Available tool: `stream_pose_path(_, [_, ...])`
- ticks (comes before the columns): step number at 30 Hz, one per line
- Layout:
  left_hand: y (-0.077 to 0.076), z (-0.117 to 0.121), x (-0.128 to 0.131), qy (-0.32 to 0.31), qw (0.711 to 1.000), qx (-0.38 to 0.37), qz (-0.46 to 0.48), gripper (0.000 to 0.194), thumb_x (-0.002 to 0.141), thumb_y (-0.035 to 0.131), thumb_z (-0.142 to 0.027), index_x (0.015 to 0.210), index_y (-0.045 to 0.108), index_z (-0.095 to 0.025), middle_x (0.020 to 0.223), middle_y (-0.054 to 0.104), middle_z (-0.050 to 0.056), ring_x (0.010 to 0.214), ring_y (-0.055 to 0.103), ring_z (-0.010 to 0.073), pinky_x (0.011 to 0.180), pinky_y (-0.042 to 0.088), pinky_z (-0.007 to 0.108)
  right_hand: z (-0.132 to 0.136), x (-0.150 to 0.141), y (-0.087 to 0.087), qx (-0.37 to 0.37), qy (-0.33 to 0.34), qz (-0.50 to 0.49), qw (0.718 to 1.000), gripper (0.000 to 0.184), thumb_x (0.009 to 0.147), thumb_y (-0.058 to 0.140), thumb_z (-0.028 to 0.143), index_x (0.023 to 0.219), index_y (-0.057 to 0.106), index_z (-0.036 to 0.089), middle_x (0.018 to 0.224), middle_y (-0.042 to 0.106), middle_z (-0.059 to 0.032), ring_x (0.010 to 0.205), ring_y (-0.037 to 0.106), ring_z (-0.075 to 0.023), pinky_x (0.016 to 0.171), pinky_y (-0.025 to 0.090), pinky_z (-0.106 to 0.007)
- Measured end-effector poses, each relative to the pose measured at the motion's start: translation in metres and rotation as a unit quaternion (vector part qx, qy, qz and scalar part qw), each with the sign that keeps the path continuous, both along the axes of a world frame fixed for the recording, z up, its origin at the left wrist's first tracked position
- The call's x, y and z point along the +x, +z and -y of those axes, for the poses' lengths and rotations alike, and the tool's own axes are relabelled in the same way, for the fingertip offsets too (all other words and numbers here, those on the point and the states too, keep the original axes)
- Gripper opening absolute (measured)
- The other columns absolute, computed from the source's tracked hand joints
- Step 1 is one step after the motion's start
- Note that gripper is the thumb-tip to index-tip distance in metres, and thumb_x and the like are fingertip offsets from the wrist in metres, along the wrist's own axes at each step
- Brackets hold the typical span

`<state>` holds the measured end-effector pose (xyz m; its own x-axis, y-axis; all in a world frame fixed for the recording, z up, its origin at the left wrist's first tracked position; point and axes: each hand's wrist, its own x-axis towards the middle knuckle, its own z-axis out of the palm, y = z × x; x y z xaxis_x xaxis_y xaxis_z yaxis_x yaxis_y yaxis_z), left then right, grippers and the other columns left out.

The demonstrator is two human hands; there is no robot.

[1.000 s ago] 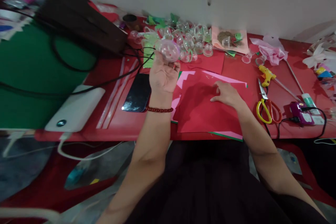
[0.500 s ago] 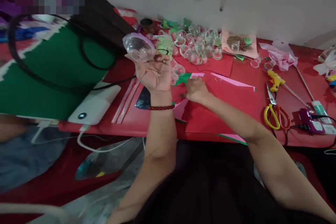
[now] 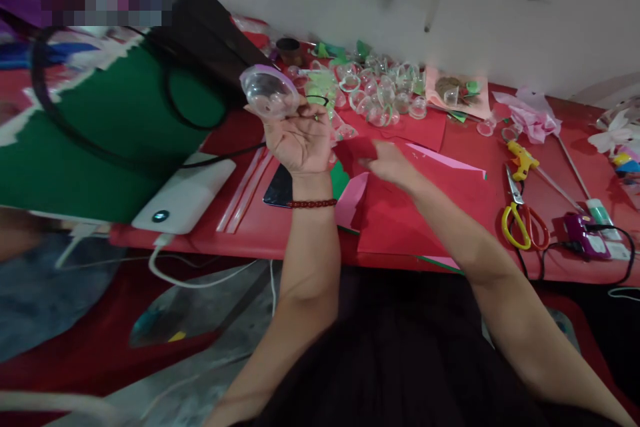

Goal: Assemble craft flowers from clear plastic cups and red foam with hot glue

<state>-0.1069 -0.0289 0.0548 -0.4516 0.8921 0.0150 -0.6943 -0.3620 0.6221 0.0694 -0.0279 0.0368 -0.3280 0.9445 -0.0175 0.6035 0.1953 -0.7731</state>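
Observation:
My left hand (image 3: 299, 140) is raised, palm up, over the table, its fingers closed on a clear plastic dome (image 3: 270, 92) with a purple rim. Smaller round shapes show through the dome's clear wall. A dark red beaded bracelet circles that wrist. My right hand (image 3: 393, 163) is over the red paper sheets (image 3: 425, 207), thumb and forefinger pinched at the edge of a red paper piece (image 3: 356, 150); the fingertips are a little blurred. Beside this piece are a green paper patch (image 3: 339, 180) and a pink paper piece (image 3: 353, 199).
Several clear plastic cups (image 3: 383, 93) crowd the back. Scissors (image 3: 517, 210), a yellow glue gun (image 3: 523, 159) and a purple device (image 3: 585, 237) lie right. A white power bank (image 3: 185, 197), a black cable loop and a green board (image 3: 115, 140) occupy the left. A phone (image 3: 278, 188) lies beneath my left wrist.
My right hand has shifted slightly right, and a red paper piece now covers part of the green and pink paper. My left hand still holds the dome. The view has shifted slightly.

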Motion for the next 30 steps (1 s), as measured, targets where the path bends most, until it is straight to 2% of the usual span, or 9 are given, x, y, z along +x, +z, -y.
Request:
stream_pose_path(3, [-0.005, -0.007, 0.006, -0.044, 0.998, -0.012, -0.035, 0.034, 0.107, 0.054, -0.06, 0.098, 0.072, -0.034, 0.094, 0.073, 0.001, 0.121, 0.065, 0.0198, 0.085, 0.051, 0.033, -0.013, 0.056, 0.001, 0.022, -0.097, 0.03, 0.995, 0.042, 0.085, 0.081, 0.023, 0.125, 0.07, 0.019, 0.129, 0.073, -0.0128, 0.13, 0.067, -0.0326, 0.115, 0.052, -0.051])
stream_pose_path(6, [-0.006, -0.01, 0.03, -0.11, 0.992, -0.036, -0.041, 0.031, 0.108, 0.057, -0.052, 0.091, 0.071, -0.03, 0.095, 0.075, 0.002, 0.109, 0.069, 0.0182, 0.081, 0.055, 0.029, -0.019, 0.1, -0.012, 0.014, -0.191, 0.084, 0.978, 0.058, 0.078, 0.084, 0.019, 0.133, 0.065, 0.016, 0.131, 0.072, -0.0179, 0.129, 0.067, -0.0368, 0.114, 0.052, -0.056])
stream_pose_path(11, [-0.011, -0.002, 0.078, -0.248, 0.967, -0.056, 0.017, 0.021, 0.106, 0.063, -0.034, 0.088, 0.065, -0.023, 0.093, 0.075, 0.0, 0.091, 0.074, 0.0139, 0.085, 0.061, 0.029, -0.002, 0.122, -0.032, 0.147, -0.251, 0.072, 0.954, 0.04, 0.088, 0.076, 0.032, 0.125, 0.067, 0.021, 0.126, 0.073, -0.017, 0.12, 0.069, -0.034, 0.11, 0.052, -0.056])
stream_pose_path(14, [-0.02, 0.003, 0.095, -0.345, 0.934, -0.09, 0.006, 0.021, 0.101, 0.071, -0.029, 0.084, 0.061, -0.021, 0.09, 0.075, 0.002, 0.095, 0.078, 0.0196, 0.091, 0.065, 0.038, 0.019, 0.13, -0.025, 0.145, -0.286, 0.022, 0.947, 0.028, 0.102, 0.057, 0.045, 0.097, 0.07, 0.021, 0.096, 0.074, -0.0107, 0.098, 0.071, -0.0277, 0.097, 0.057, -0.046])
stream_pose_path(16, [-0.026, 0.007, 0.104, -0.377, 0.921, -0.101, -0.021, 0.023, 0.097, 0.076, -0.027, 0.081, 0.06, -0.02, 0.088, 0.074, 0.002, 0.097, 0.079, 0.0203, 0.093, 0.065, 0.038, 0.033, 0.133, -0.017, 0.123, -0.276, -0.045, 0.952, 0.031, 0.103, 0.054, 0.048, 0.096, 0.069, 0.022, 0.094, 0.074, -0.0087, 0.091, 0.07, -0.0239, 0.089, 0.059, -0.041])
stream_pose_path(18, [-0.031, 0.012, 0.112, -0.387, 0.915, -0.088, -0.072, 0.027, 0.092, 0.082, -0.024, 0.077, 0.06, -0.019, 0.09, 0.074, 0.003, 0.095, 0.077, 0.0182, 0.093, 0.063, 0.034, 0.043, 0.132, -0.011, 0.101, -0.23, -0.119, 0.961, 0.03, 0.1, 0.06, 0.051, 0.114, 0.069, 0.026, 0.115, 0.075, -0.0087, 0.094, 0.07, -0.0215, 0.085, 0.06, -0.037])
stream_pose_path(22, [-0.037, 0.021, 0.121, -0.378, 0.901, -0.022, -0.211, 0.028, 0.07, 0.095, -0.014, 0.078, 0.068, -0.016, 0.105, 0.076, 0.004, 0.099, 0.072, 0.0155, 0.091, 0.057, 0.026, 0.051, 0.12, -0.013, 0.048, -0.145, -0.21, 0.966, 0.038, 0.095, 0.071, 0.057, 0.123, 0.069, 0.031, 0.126, 0.075, -0.0063, 0.106, 0.072, -0.0217, 0.093, 0.062, -0.038])
stream_pose_path(26, [-0.042, 0.022, 0.12, -0.371, 0.903, -0.003, -0.215, 0.051, 0.063, 0.097, -0.013, 0.109, 0.076, -0.022, 0.115, 0.077, 0.005, 0.108, 0.071, 0.0175, 0.096, 0.056, 0.027, 0.05, 0.114, -0.026, 0.097, -0.136, -0.259, 0.951, 0.021, 0.095, 0.074, 0.047, 0.104, 0.074, 0.027, 0.118, 0.078, -0.0062, 0.114, 0.073, -0.0217, 0.104, 0.059, -0.04])
stream_pose_path(30, [-0.051, 0.019, 0.121, -0.424, 0.88, 0.037, -0.211, 0.05, 0.067, 0.098, -0.025, 0.112, 0.076, -0.022, 0.113, 0.078, 0.005, 0.106, 0.073, 0.019, 0.098, 0.057, 0.032, 0.055, 0.12, -0.03, 0.174, -0.184, -0.173, 0.952, 0.008, 0.091, 0.081, 0.032, 0.097, 0.084, 0.028, 0.128, 0.074, -0.0073, 0.114, 0.071, -0.021, 0.102, 0.058, -0.038])
